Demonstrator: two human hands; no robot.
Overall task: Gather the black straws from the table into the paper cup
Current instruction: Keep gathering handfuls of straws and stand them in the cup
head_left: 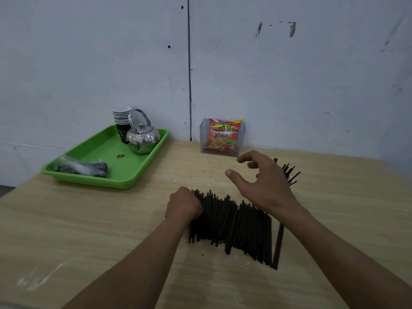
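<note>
A wide pile of black straws (234, 224) lies on the wooden table (89, 230) in front of me. My left hand (182, 204) rests curled against the pile's left edge, touching the straws; whether it grips any is hidden. My right hand (263, 181) hovers open above the pile's far right part, fingers spread, holding nothing. Behind it, a paper cup (289, 179) is almost fully hidden; only a bit of white rim shows, with several black straws (289, 170) sticking up out of it.
A green tray (100, 157) at the back left carries a steel kettle (142, 139), a stack of paper cups (122, 121) and a plastic bag (82, 168). A clear box with a snack packet (223, 137) stands against the wall.
</note>
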